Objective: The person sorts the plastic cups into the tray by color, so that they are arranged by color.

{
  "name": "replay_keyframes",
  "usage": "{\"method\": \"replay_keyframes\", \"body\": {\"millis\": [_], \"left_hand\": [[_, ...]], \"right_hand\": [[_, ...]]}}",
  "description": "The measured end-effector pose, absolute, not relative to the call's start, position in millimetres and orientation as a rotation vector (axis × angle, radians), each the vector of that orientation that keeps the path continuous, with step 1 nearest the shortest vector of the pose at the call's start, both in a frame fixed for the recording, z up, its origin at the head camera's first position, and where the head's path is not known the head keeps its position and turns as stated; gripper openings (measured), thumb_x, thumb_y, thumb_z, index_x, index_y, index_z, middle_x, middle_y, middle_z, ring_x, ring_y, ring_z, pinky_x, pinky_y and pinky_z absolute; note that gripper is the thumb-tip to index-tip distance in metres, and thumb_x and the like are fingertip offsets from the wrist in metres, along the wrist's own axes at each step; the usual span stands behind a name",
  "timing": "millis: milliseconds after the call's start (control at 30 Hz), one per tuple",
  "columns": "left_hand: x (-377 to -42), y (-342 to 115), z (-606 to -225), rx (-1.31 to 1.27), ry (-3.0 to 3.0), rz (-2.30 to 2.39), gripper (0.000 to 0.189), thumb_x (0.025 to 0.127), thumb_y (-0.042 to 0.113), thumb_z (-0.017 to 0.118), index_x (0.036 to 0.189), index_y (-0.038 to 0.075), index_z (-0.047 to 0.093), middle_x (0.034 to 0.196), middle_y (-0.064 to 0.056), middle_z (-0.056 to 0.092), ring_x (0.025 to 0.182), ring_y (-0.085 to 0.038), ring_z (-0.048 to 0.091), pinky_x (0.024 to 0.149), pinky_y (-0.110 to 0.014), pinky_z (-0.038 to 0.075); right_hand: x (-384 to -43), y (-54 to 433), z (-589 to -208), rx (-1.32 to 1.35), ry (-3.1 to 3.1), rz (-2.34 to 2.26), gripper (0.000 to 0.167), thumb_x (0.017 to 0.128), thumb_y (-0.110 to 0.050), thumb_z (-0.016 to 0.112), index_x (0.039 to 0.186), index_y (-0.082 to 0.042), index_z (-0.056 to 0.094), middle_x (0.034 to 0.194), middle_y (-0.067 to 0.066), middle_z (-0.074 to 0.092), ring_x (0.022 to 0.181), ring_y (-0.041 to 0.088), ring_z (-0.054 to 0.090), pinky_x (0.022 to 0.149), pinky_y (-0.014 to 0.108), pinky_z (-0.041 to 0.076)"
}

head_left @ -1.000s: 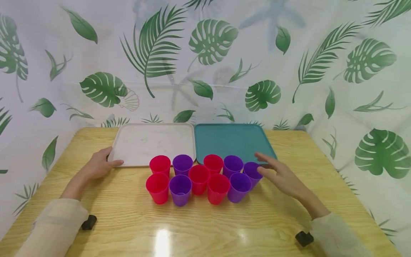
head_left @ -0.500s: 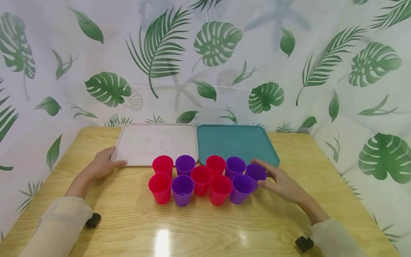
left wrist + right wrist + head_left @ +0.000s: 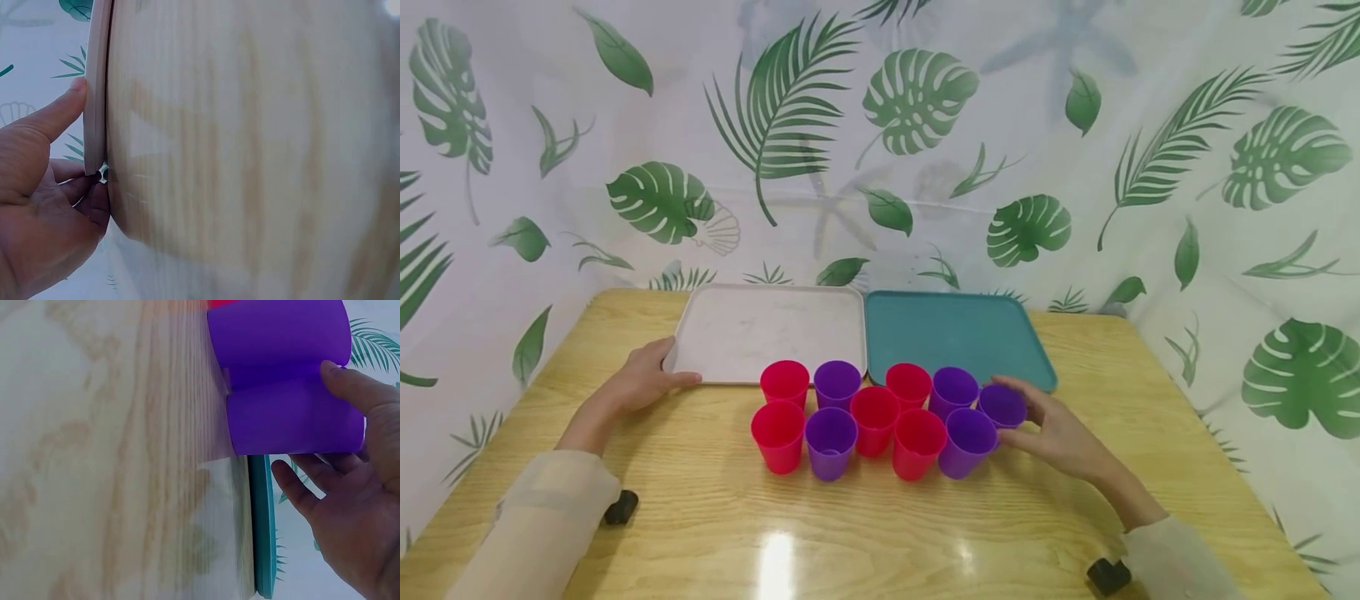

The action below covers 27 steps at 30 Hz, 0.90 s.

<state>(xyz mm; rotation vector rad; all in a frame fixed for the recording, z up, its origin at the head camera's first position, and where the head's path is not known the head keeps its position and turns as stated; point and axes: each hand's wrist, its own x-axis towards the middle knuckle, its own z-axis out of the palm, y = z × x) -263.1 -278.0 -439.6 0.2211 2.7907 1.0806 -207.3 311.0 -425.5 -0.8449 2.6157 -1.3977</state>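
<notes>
My left hand holds the near left corner of a white tray. In the left wrist view the thumb lies along the tray edge and the other fingers curl at its corner. My right hand is around the rightmost purple cup, thumb on the near side and fingers on the far side. The right wrist view shows that purple cup between thumb and fingers, with another purple cup beside it. Several red cups and purple cups stand upright, close together.
A teal tray lies right of the white one, their edges meeting. Both are behind the cups on the wooden table. A leaf-printed cloth hangs behind the table.
My right hand has come in around the rightmost purple cup, its fingers closing from above and beside it. The left hand stays at the white tray's corner. The head view has shifted slightly.
</notes>
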Motion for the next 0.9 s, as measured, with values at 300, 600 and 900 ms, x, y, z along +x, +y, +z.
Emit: {"method": "replay_keyframes", "body": {"millis": [300, 600, 900], "left_hand": [[-265, -278, -441, 0.167, 2.762, 1.029, 0.096, 0.098, 0.033, 0.072, 0.156, -0.017, 0.015, 0.157, -0.044, 0.019, 0.147, -0.059, 0.016, 0.120, -0.068, 0.017], [-265, -278, -440, 0.153, 2.745, 1.039, 0.097, 0.099, 0.034, 0.072, 0.157, -0.017, 0.012, 0.158, -0.044, 0.016, 0.148, -0.059, 0.013, 0.120, -0.068, 0.015], [-264, -277, -438, 0.172, 2.733, 1.088, 0.096, 0.099, 0.031, 0.072, 0.157, -0.016, 0.012, 0.159, -0.044, 0.015, 0.148, -0.059, 0.013, 0.120, -0.067, 0.015]], "right_hand": [[-205, 317, -419, -0.767, 2.644, -1.385, 0.065, 0.094, -0.005, 0.075, 0.150, 0.004, 0.043, 0.137, 0.025, 0.060, 0.111, 0.007, 0.066, 0.092, 0.022, 0.055], [-220, 331, -397, -0.656, 2.675, -1.386, 0.067, 0.097, -0.010, 0.073, 0.154, 0.004, 0.040, 0.130, 0.025, 0.064, 0.104, 0.009, 0.070, 0.084, 0.027, 0.060], [-243, 343, -374, -0.603, 2.786, -1.353, 0.071, 0.099, -0.016, 0.072, 0.158, 0.000, 0.034, 0.131, 0.023, 0.063, 0.101, 0.004, 0.069, 0.083, 0.022, 0.059]]}}
